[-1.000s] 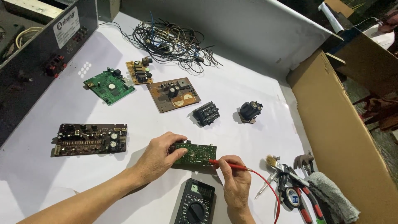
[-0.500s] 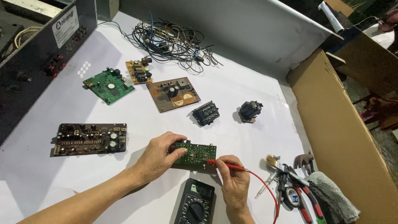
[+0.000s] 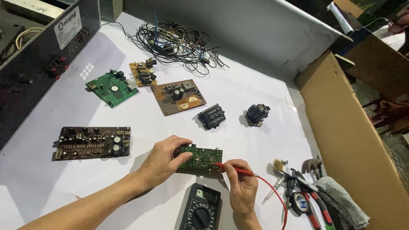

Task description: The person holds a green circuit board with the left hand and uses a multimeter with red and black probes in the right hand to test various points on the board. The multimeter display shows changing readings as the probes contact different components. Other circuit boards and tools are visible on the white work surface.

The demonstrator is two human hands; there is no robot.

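My left hand [image 3: 164, 161] grips the left end of a small green circuit board [image 3: 200, 158] and holds it just above the white table. My right hand [image 3: 242, 186] pinches a red multimeter probe [image 3: 234, 169] whose tip touches the board's right edge. A red lead [image 3: 277, 198] curves away from the probe to the lower right. A black multimeter [image 3: 201, 208] lies flat below the board, between my two wrists.
Other boards lie on the white sheet: a dark long board [image 3: 91, 142], a green board [image 3: 111, 88], a small yellow board [image 3: 143, 73], a brown board [image 3: 178, 96]. Two black parts [image 3: 211, 116], [image 3: 257, 114], tangled wires [image 3: 177, 42], hand tools [image 3: 304, 189], a cardboard wall [image 3: 353, 140] and a black chassis [image 3: 38, 51] surround them.
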